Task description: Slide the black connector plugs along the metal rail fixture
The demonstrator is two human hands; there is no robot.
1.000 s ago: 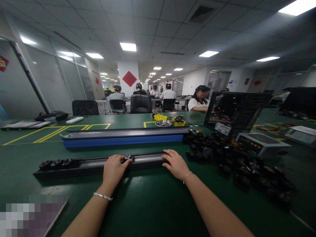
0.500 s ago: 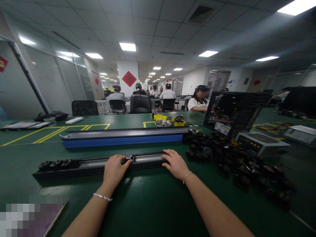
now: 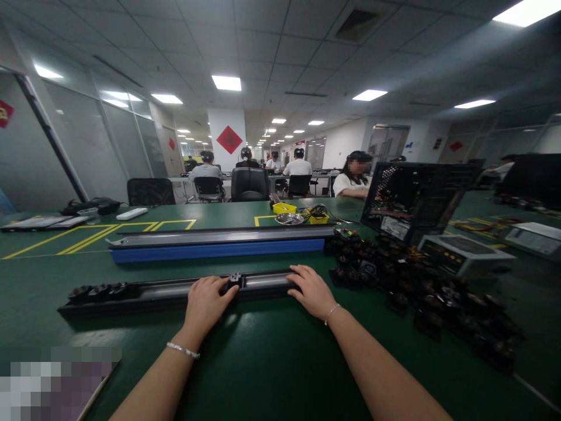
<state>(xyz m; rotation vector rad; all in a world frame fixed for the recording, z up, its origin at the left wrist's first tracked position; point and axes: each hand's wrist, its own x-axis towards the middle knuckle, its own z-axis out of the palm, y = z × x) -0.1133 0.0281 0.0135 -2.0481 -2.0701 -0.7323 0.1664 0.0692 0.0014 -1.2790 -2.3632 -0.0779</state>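
A long black rail (image 3: 267,280) with a silvery channel lies across the green table. On its middle sits a small black block (image 3: 235,280). My left hand (image 3: 208,301) grips this block between thumb and fingers, against the rail. Near the rail's right end my right hand (image 3: 312,290) rests with its fingers apart, fingertips on the rail's edge. Several black parts (image 3: 100,291) stand in a row on the rail's left end.
Behind the rail lies a blue-sided long rail (image 3: 219,249). Piled black parts (image 3: 421,292), a power supply (image 3: 464,254) and an open computer case (image 3: 412,199) are at right. Yellow trays (image 3: 284,208) and a metal dish (image 3: 288,218) stand farther back. People sit beyond.
My left hand and the small black block have shifted slightly to the right along the rail. My right hand has stayed in place.
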